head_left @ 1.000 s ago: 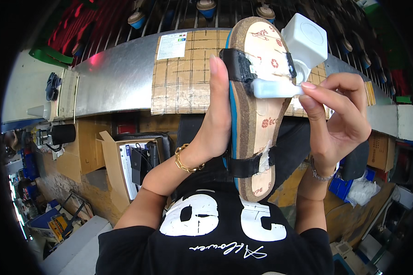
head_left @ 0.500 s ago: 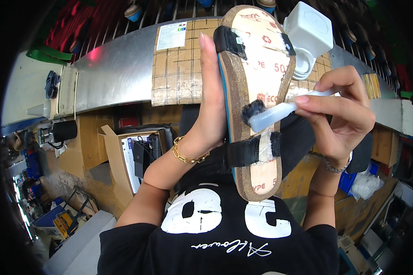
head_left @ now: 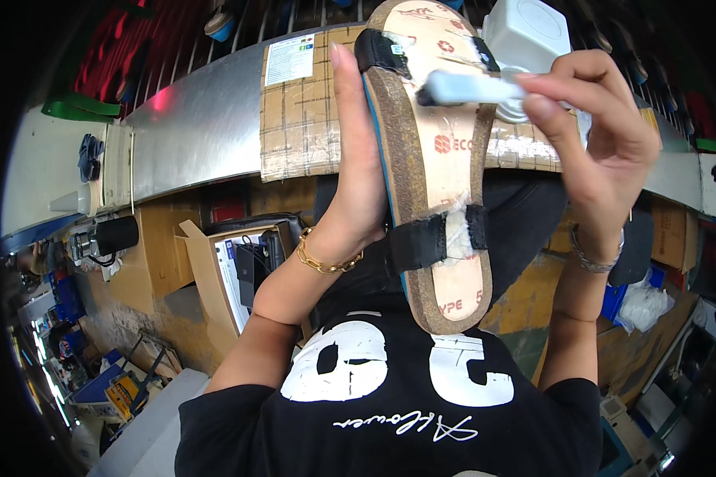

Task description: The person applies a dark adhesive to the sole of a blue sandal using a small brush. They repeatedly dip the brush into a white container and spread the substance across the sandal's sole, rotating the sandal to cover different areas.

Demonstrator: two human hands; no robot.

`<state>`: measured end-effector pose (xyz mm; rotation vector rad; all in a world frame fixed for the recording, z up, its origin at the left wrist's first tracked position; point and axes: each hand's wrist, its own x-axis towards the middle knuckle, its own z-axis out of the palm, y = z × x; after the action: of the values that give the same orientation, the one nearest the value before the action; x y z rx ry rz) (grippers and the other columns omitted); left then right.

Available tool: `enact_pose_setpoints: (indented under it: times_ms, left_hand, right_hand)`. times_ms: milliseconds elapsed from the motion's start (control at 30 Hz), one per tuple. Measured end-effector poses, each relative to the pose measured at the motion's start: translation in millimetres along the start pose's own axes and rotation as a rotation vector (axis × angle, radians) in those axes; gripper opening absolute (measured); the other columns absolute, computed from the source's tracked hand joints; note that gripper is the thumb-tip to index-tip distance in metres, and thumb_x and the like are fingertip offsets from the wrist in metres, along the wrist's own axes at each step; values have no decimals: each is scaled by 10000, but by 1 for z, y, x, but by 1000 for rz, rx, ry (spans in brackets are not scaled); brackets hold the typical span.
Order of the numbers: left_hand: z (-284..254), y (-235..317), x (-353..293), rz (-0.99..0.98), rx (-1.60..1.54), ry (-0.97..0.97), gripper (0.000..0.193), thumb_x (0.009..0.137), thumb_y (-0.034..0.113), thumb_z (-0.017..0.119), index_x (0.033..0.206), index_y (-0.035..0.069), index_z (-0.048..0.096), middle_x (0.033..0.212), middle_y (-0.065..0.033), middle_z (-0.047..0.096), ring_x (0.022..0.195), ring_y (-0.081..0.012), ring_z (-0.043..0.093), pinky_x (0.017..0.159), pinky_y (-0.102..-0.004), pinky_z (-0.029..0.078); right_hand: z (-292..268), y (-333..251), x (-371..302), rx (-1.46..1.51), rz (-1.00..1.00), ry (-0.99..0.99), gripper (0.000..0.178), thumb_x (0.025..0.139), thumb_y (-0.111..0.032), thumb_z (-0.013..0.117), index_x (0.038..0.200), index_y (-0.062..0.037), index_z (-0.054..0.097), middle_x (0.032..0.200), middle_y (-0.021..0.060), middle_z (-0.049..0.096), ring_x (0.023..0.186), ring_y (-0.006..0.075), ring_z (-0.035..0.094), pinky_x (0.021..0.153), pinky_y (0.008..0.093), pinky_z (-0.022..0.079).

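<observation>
My left hand (head_left: 361, 179) is closed round the left side of an unfinished sandal (head_left: 452, 176), its thumb up along the edge and its other fingers hidden behind. The sandal stands nearly upright, showing a pale board printed in red, a brown cork-like rim and black strap ends folded over at top and bottom. My right hand (head_left: 601, 131) pinches the pale plastic handle of a brush (head_left: 465, 87). Its dark bristles, smeared by motion, are at the board's upper part, just below the top strap ends; contact is hard to tell.
Behind the sandal, a white plastic bottle (head_left: 527, 38) with a round spout stands on a cardboard sheet (head_left: 302, 131) over a metal bench (head_left: 195, 111). Rails with blue-and-tan pieces (head_left: 219, 27) run beyond. Below left is an open carton (head_left: 211, 274) with a black device inside.
The brush has moved up the board from above the lower straps to near the upper ones, carried by my right hand. The sandal has shifted slightly left and up.
</observation>
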<state>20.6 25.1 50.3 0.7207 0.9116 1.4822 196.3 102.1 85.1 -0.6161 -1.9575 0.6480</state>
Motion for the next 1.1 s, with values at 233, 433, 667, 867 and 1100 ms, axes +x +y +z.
enact_pose_setpoints:
  times_ms: [233, 433, 667, 867, 1100]
  left_hand:
    - [-13, 3, 4, 83, 43, 48, 947, 948, 793, 151, 1400, 24, 468, 1260, -144, 632, 1120, -178, 656, 964, -323, 546]
    - [-12, -1, 7, 144, 66, 93, 938, 948, 793, 156, 1378, 30, 491, 1246, -124, 640, 1108, -163, 658, 967, -309, 535]
    - [-6, 0, 5, 171, -24, 56, 971, 935, 806, 137, 1362, 10, 495, 1223, -153, 653, 1083, -193, 681, 938, -320, 567]
    - [-7, 3, 3, 135, -38, 0, 979, 933, 807, 135, 1370, 1, 481, 1221, -170, 653, 1071, -206, 691, 917, -326, 583]
    - [-10, 1, 0, 192, 52, 89, 902, 963, 769, 173, 1369, 22, 473, 1222, -141, 646, 1060, -177, 682, 920, -307, 566]
  right_hand:
    - [-17, -6, -20, 193, 237, -194, 163, 741, -44, 810, 903, -60, 810, 742, 7, 573, 681, 99, 504, 601, 239, 356]
    - [-2, -30, -30, -59, 157, -98, 165, 726, -13, 788, 890, -29, 794, 796, 40, 569, 747, 131, 521, 670, 247, 371]
    - [-1, -31, -28, -199, -56, -24, 244, 643, 8, 816, 878, -57, 802, 847, 59, 579, 776, 149, 532, 660, 248, 370]
    - [-12, -21, -25, -91, -78, -153, 300, 570, -15, 826, 859, -96, 815, 843, 63, 578, 722, 147, 512, 605, 253, 328]
    - [-20, -19, -21, 37, -33, -294, 260, 546, -124, 805, 805, -107, 817, 800, 55, 570, 702, 146, 508, 597, 260, 310]
